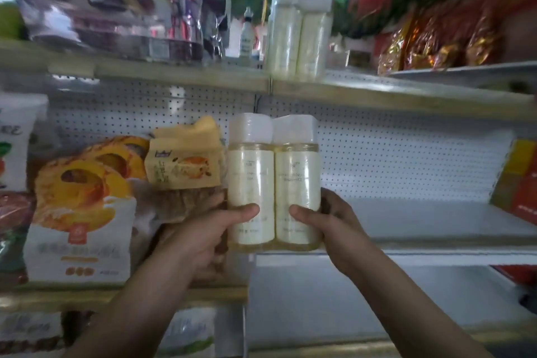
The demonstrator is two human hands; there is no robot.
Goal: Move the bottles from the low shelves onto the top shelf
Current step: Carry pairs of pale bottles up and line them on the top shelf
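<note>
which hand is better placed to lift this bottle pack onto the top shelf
Neither alone: left hand and right hand grip opposite sides of the twin pack; both should probably lift together.

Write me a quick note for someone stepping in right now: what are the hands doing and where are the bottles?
Left hand and right hand together grip a twin pack of bottles, held upright in the air below the top shelf.
Done: another twin pack already stands on the top shelf.
Left: lift the held pack up beside it; any other bottles lower down are not in view.
</note>
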